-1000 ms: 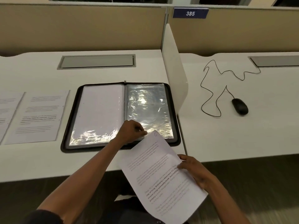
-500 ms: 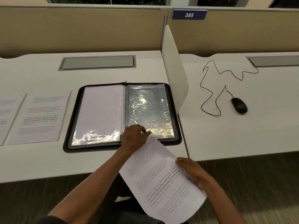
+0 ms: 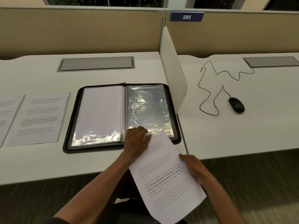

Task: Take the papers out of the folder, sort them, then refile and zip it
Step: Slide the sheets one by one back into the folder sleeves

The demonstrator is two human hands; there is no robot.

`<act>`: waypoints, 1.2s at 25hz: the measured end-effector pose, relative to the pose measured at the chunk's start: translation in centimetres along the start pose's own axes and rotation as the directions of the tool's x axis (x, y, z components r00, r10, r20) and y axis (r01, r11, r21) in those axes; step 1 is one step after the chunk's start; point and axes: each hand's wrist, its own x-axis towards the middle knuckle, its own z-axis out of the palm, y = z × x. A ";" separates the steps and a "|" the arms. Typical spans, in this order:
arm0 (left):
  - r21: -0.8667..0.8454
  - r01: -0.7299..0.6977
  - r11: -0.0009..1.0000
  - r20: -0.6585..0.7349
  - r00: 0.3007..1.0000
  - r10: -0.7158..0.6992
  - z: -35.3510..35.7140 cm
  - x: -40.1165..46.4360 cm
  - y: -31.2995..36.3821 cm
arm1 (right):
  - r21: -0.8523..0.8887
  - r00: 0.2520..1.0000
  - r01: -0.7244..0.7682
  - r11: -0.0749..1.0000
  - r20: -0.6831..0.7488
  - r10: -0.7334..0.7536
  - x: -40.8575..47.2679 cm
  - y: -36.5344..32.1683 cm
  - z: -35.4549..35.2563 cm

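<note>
Printed white paper sheet [image 3: 168, 180] nearest, tilted, overhanging desk's front edge; right hand [image 3: 194, 169] gripping its right edge, fingers curled round. Left hand [image 3: 137, 140] at sheet's top corner, fingers bent onto clear plastic sleeve [image 3: 148, 109]; pinch unclear. Black zip folder [image 3: 71, 126] open flat on white desk [image 3: 40, 160]. Two printed pages [image 3: 38, 118] toward left edge. Beyond divider, black corded mouse [image 3: 236, 105].

Black zip folder [image 3: 71, 139] lies open — printed sheet [image 3: 163, 180] overlapping its near-right corner.
</note>
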 end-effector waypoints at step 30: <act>0.020 0.108 0.994 0.242 0.964 -0.110 -0.2 -8.1 2.8 | -0.247 0.932 0.225 0.943 -0.228 -0.282 2.9 3.0 0.8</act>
